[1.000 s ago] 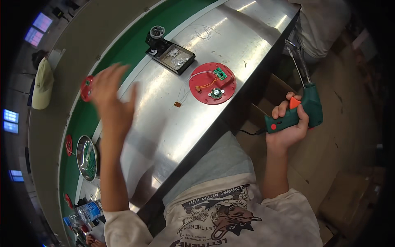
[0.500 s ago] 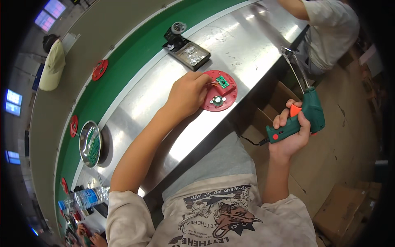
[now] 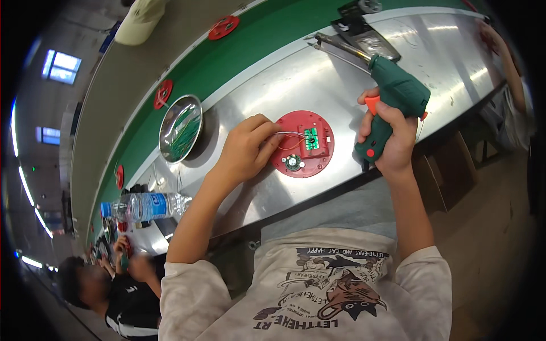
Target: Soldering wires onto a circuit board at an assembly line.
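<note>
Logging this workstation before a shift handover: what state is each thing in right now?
Left hand: pinching thin wires on the disc.
Right hand: gripping the gun.
Green soldering gun: held above the table.
Red disc: flat, circuit board exposed.
Metal bowl: holds green wires.
Water bottle: lying down.

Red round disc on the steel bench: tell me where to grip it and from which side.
Grip the red disc by its bare left rim, coming from the left, where the left hand already rests. Its middle carries a green circuit board, wires and a small round part, and the right hand holds the green soldering gun.
</note>
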`<state>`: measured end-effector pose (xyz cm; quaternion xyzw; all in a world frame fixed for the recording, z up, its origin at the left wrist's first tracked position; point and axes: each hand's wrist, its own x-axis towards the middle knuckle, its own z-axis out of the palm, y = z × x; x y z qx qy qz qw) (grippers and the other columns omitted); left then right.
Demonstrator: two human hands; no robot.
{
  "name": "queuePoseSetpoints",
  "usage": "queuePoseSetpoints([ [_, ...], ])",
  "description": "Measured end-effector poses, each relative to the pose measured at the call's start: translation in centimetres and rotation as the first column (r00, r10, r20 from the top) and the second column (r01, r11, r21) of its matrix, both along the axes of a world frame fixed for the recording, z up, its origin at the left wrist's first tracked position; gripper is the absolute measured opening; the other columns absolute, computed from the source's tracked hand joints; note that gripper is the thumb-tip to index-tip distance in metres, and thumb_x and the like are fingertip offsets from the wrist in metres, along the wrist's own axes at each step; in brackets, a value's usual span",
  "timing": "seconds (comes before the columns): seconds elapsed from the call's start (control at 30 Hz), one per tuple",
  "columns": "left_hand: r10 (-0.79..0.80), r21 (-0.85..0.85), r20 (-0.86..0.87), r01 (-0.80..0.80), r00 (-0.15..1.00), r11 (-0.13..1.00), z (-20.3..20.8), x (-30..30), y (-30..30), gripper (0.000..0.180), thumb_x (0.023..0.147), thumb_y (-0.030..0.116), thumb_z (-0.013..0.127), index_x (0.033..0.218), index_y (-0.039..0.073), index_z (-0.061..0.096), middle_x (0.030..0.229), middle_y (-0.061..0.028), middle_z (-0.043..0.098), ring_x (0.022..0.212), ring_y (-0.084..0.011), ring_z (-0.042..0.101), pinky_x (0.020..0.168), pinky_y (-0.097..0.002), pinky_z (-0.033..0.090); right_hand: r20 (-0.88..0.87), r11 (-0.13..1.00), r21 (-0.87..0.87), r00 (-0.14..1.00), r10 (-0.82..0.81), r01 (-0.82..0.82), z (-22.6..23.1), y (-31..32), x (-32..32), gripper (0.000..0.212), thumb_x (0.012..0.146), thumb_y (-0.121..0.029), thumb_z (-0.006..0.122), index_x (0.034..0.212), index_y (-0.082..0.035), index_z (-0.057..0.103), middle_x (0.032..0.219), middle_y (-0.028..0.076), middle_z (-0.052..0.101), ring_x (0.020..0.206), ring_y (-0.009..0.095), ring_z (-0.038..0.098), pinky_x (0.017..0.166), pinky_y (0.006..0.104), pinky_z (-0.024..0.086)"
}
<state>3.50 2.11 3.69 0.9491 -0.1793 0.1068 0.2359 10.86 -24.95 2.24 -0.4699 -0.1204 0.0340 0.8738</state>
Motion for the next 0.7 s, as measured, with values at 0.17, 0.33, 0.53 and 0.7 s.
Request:
queuePoseSetpoints([
  [0.17,0.122,-0.179,-0.02,-0.124,0.992,0.976,0.2,-0.9,0.9,0.01,0.089,0.004,0.065,0.098,0.001,0.067,0.085,-0.0131,0.065,0.072,-0.0255,0.066,0.065,-0.0344,0.053,0.005,0.998,0.017,0.998,-0.058,0.058,-1.0,-0.3,-0.6,0.029,0.09,-0.014,0.054,0.11,0.007,0.057,0.1,0.02,0.063,0.052,0.015,0.056,0.047,0.0292,0.05],
  [0.33,0.11,-0.219,0.19,-0.067,0.975,0.973,-1.0,-1.0,0.3,0.012,0.083,0.0,0.069,0.095,0.001,0.068,0.084,-0.0124,0.064,0.074,-0.0266,0.064,0.064,-0.0349,0.052,0.028,0.954,-0.298,0.999,0.038,-0.028,-0.5,-2.2,-3.6,0.045,0.092,-0.02,0.058,0.123,0.012,0.054,0.104,0.021,0.064,0.052,0.016,0.057,0.046,0.0266,0.046],
  [0.53,-0.02,-0.139,0.309,0.066,0.951,0.988,-1.3,0.1,-0.9,0.018,0.074,0.001,0.073,0.092,0.001,0.068,0.081,-0.0119,0.061,0.072,-0.0288,0.059,0.063,-0.0376,0.049,0.204,0.803,-0.59,0.978,0.048,0.084,-0.4,-5.0,-8.6,0.058,0.091,-0.033,0.064,0.124,0.013,0.055,0.104,0.022,0.064,0.052,0.018,0.056,0.048,0.027,0.043],
  [0.7,-0.053,-0.161,0.351,0.117,0.935,0.98,-2.5,0.3,-0.4,0.017,0.074,0.001,0.074,0.09,0.002,0.068,0.081,-0.0108,0.061,0.072,-0.0273,0.06,0.062,-0.0369,0.05,0.209,0.766,-0.639,0.974,0.085,0.071,-1.3,-4.9,-9.5,0.058,0.091,-0.035,0.064,0.121,0.014,0.056,0.102,0.023,0.063,0.053,0.017,0.056,0.047,0.027,0.043],
])
